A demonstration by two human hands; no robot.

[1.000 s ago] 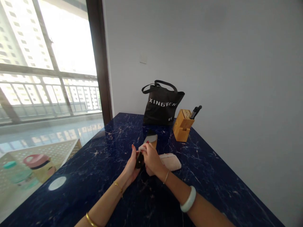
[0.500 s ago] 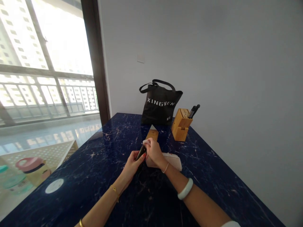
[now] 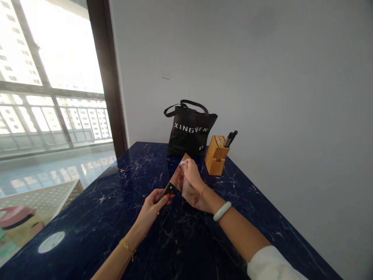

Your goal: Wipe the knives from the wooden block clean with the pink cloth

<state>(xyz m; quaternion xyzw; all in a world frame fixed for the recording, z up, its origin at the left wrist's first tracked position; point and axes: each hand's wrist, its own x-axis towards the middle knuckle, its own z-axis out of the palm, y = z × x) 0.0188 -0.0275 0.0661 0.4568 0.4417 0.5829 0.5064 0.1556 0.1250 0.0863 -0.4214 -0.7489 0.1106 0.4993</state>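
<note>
My left hand [image 3: 153, 203] is closed around the black riveted handle of a kitchen knife [image 3: 176, 177]. Its broad, shiny blade points away from me and reflects my fingers. In my right hand [image 3: 192, 174] is a pale cloth [image 3: 192, 197], bunched at the fingertips and pressed against the upper part of the blade. The rest of the cloth hangs below that hand, partly hidden by the wrist.
A black tote bag [image 3: 189, 134] stands at the back of the dark blue marbled table [image 3: 116, 210]. To its right is a wooden knife block [image 3: 216, 157] with black-handled tools in it. At lower left, a perforated white container [image 3: 62, 194] holds a pink-lidded bottle [image 3: 16, 217].
My right hand has moved up along the blade with the cloth, away from the handle. My left hand has shifted left and slightly down with the knife. The view has turned slightly right.
</note>
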